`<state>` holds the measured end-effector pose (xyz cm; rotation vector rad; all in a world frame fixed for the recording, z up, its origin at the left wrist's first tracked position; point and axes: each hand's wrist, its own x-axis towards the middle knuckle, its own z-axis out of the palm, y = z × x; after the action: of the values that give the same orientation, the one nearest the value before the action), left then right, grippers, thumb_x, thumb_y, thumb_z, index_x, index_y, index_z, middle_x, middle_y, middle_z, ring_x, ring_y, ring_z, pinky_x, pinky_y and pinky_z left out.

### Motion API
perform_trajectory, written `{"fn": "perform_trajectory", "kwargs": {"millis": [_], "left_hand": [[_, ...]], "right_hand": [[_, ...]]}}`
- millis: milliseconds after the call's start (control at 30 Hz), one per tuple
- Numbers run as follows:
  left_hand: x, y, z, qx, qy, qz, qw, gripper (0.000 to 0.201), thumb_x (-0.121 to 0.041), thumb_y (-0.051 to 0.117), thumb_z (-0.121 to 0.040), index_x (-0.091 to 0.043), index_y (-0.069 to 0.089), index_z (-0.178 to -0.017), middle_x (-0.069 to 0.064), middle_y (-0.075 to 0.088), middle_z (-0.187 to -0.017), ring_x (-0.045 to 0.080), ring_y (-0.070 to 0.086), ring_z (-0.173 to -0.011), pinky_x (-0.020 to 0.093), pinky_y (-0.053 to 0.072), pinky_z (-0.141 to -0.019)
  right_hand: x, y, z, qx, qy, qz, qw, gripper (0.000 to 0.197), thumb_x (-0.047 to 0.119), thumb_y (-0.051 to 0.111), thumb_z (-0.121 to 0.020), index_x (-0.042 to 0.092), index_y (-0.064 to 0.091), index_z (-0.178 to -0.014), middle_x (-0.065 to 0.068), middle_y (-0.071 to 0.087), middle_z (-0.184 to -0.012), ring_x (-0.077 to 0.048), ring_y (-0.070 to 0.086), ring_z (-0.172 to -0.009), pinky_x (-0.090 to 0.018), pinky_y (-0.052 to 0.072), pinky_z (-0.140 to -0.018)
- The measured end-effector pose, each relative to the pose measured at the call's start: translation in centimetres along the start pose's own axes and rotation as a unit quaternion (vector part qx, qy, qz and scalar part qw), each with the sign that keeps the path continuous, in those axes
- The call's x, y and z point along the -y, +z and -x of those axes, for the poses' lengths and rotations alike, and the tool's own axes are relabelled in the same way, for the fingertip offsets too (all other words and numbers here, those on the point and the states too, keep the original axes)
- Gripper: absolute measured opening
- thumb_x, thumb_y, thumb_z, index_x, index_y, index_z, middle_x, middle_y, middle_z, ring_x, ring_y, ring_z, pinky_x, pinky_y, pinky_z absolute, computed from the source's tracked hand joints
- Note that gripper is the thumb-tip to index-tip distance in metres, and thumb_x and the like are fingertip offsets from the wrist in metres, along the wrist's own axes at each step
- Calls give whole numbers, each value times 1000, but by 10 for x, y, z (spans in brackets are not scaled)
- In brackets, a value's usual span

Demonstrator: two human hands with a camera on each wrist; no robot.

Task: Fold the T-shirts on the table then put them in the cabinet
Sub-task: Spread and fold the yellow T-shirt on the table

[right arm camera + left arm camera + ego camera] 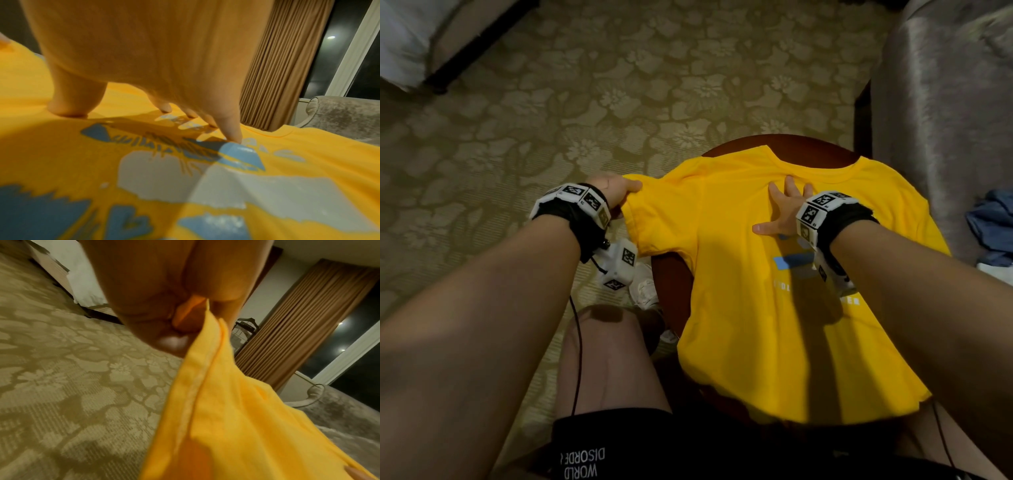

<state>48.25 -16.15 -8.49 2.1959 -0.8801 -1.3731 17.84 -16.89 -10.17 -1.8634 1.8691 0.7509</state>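
- On the round table (674, 284), the shirt (774, 325) lies print side up, collar away from you, hem hanging over the near edge.
- Your left hand (613, 187) pinches the sleeve (654, 222) at its cuff, out past the table edge; the left wrist view shows thumb and finger closed on the hem seam (197, 382).
- Your right hand (786, 209) is spread flat on the chest just under the collar, fingertips (234, 136) pressing at the top of the print (205, 178). Nothing is gripped there.
- Likely step: the first sleeve fold inward. None is made yet.
- Keep the right palm down as an anchor so the body doesn't slide on the wood.
- Carry the sleeve across in a low arc, cuff held taut, and lay it along a line from shoulder to hem.
- Make the fold line just left of your right thumb; a fold over the thumb will bunch.
- Risk: the overhanging hem may drag the shirt toward you once the anchor lifts. Smooth first, then let go.
- Other clothes (993, 229) sit on the chair (945, 102) to the right. No cabinet in view.
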Motion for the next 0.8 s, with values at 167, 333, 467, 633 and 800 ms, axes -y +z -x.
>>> {"fn": "perform_trajectory", "kwargs": {"millis": [167,333,467,633,800], "left_hand": [[-29,10,26,13,98,36,994,15,-15,64,-83,-25,57,-92,9,56,-95,26,57,-85,34,52,-63],[-56,42,53,54,137,-45,988,27,-14,63,-87,-19,55,-112,7,54,-81,20,54,-63,27,50,-50],[-70,72,75,190,129,-7,973,39,-34,56,-95,-21,44,-130,8,62,-101,23,67,-74,32,57,-64],[-72,74,65,114,106,-46,987,36,-29,44,-101,-6,49,-128,7,64,-89,20,60,-70,29,48,-59],[-45,79,58,147,129,-417,888,51,-50,63,-86,-5,64,-108,10,60,-108,25,58,-101,36,50,-91]], "right_hand": [[0,1,-1,-3,-3,-3,1000,108,76,51,-75,30,-11,-151,-5,-18,-159,-44,-7,-144,-60,10,-115],[-1,2,-1,-9,-6,-2,1000,109,78,50,-74,31,-11,-151,-5,-17,-159,-45,-6,-143,-61,11,-114],[0,2,-1,-8,-5,0,1000,109,78,50,-74,31,-12,-151,-5,-18,-159,-45,-7,-143,-60,10,-113],[-2,2,-2,-12,-10,8,1000,108,78,49,-75,30,-12,-151,-6,-18,-159,-47,-6,-143,-62,12,-112],[-2,4,-5,-19,-14,9,1000,109,81,47,-73,31,-12,-151,-6,-18,-159,-46,-6,-143,-62,13,-112]]}}
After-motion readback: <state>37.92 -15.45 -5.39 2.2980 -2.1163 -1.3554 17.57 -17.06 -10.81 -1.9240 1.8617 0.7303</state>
